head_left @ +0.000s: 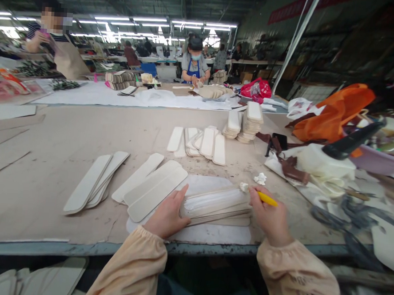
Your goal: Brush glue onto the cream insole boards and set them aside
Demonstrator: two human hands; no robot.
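Note:
My left hand (168, 214) presses flat on the left end of a stack of long cream strips (218, 206) lying near the table's front edge. My right hand (269, 216) grips a yellow-handled brush (266, 198) whose white tip touches the stack's right end. The top strip looks wet with white glue. The stack rests on a pale sheet (208, 232). Both arms wear peach sleeves.
Glued strips (154, 187) and another group (93, 183) lie fanned out to the left. More strips (200, 143) and two tall stacks (248, 121) sit farther back. An orange bag (332, 113), scraps and scissors crowd the right. Other people work at tables behind.

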